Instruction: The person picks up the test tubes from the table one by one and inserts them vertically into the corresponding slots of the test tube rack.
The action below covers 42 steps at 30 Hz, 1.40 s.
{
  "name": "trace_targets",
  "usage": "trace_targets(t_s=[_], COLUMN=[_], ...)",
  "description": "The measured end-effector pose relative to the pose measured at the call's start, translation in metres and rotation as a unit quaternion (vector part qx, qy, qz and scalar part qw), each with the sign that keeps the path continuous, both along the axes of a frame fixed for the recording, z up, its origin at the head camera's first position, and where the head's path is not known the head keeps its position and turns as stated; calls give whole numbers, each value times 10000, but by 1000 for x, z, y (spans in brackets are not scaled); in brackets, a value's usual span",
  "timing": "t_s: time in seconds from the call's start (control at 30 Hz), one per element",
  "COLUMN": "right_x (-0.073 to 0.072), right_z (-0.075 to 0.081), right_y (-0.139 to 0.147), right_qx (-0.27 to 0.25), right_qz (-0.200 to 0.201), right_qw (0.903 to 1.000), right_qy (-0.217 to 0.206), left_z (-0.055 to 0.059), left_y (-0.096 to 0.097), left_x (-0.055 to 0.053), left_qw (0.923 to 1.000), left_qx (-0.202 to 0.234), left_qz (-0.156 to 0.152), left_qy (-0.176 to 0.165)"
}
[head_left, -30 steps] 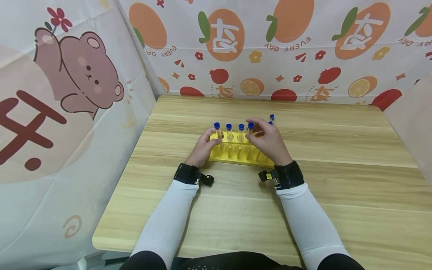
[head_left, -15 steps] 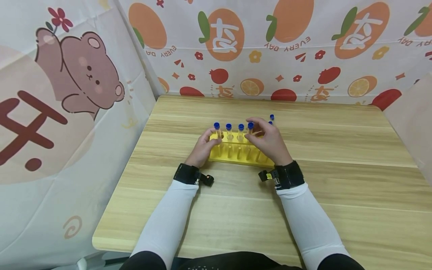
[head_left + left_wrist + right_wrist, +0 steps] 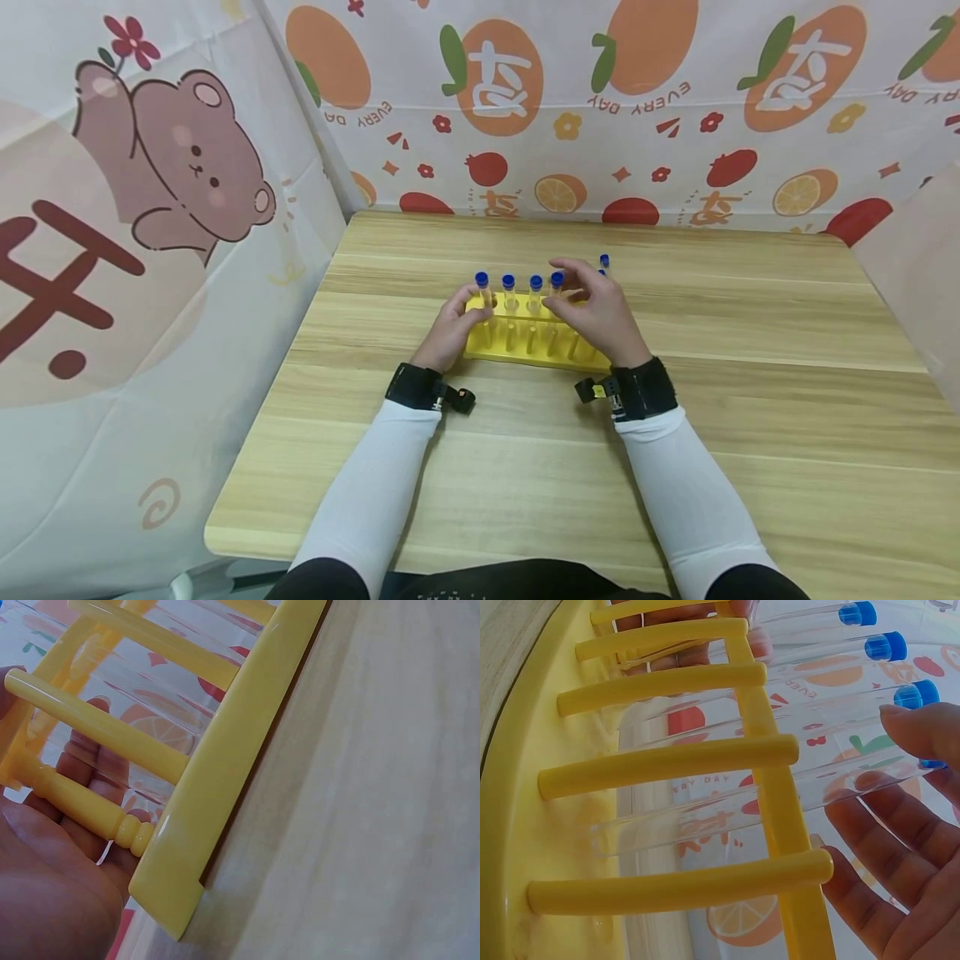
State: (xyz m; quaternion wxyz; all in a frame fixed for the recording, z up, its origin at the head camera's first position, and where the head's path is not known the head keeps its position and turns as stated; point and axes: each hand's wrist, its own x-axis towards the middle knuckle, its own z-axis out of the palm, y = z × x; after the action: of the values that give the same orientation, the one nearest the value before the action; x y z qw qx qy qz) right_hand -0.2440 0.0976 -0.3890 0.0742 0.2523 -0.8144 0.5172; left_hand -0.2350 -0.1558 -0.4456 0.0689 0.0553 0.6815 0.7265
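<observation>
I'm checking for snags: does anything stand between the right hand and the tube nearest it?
Nothing visible does: the right hand curls round the blue-capped tube, whose capped end sticks up above the yellow rack.

Left hand, fingers curled; right hand, thumb opposite fingers.

Right hand: fingers curl around our nearest tube, thumb partly hiding its blue cap!
Clear tubes: we count three more, blue-capped.
Yellow rack: pegs in a row.
Left hand: fingers behind the pegs.
</observation>
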Motion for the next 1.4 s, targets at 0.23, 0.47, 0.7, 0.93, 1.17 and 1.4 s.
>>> trace_targets(t_s=[0.23, 0.47, 0.7, 0.93, 1.17, 1.4], right_x=[1, 1, 0, -3, -4, -9], right_z=[0, 0, 2, 1, 3, 5], right_y=[0, 0, -1, 3, 15, 31], right_qx=[26, 60, 16, -18, -340, -385], right_qz=[-9, -17, -62, -177, -312, -667], right_qw=[10000, 10000, 10000, 9998, 9987, 9967], right_qy=[-56, -8, 60, 28, -234, -243], left_z=[-1, -1, 0, 0, -1, -1], left_y=[-1, 0, 0, 0, 0, -1], left_x=[0, 1, -1, -2, -3, -3], left_qw=[10000, 10000, 10000, 10000, 10000, 10000], left_qx=[-17, -6, -6, 41, 47, 9], left_qz=[29, 8, 1, 2, -15, 28], left_qy=[-52, -45, -14, -41, -74, -65])
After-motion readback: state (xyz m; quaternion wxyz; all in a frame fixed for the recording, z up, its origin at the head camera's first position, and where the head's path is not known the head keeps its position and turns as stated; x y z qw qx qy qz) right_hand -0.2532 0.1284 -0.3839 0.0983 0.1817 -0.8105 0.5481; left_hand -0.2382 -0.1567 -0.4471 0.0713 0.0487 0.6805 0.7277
